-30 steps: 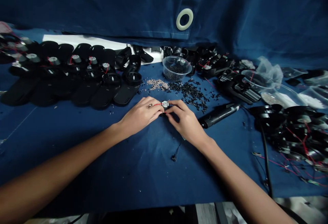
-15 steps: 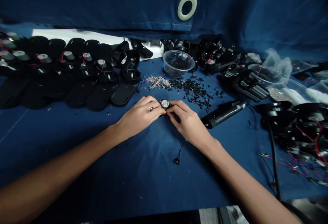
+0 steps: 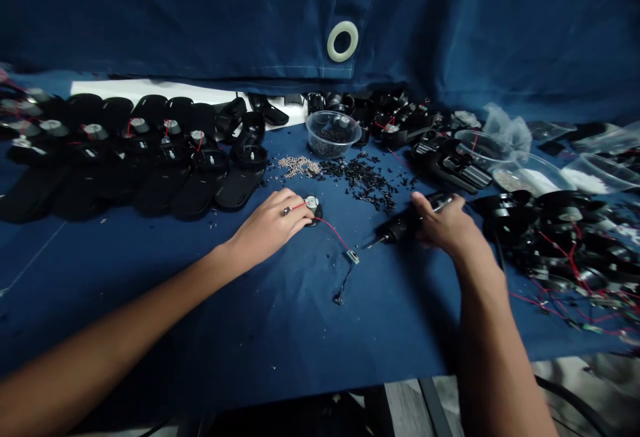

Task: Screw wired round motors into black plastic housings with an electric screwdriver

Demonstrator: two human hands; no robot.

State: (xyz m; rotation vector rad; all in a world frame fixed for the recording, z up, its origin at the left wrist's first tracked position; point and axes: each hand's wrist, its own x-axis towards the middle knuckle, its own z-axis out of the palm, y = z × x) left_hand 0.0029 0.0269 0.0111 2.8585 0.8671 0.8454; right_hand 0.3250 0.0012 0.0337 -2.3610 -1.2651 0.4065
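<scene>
My left hand (image 3: 270, 224) rests on the blue cloth with its fingers closed on a small round motor (image 3: 313, 205), from which a red wire (image 3: 331, 230) trails to a small connector (image 3: 353, 256). My right hand (image 3: 445, 224) lies further right, its fingers wrapped round the black electric screwdriver (image 3: 400, 228), whose tip points left and down toward the cloth. A pile of small black screws (image 3: 367, 180) and a smaller pile of silver screws (image 3: 297, 166) lie just beyond the motor.
Rows of black housings (image 3: 150, 150) with motors fill the back left. A clear plastic bowl (image 3: 333, 134) holds dark screws. Black parts with red wires (image 3: 565, 244) and clear trays (image 3: 530, 174) crowd the right. A blue tarp with a white eyelet (image 3: 343, 40) hangs behind.
My right hand has left the motor, moved right and closed on the screwdriver. The red wire and connector now lie exposed on the cloth. The left hand stays on the motor.
</scene>
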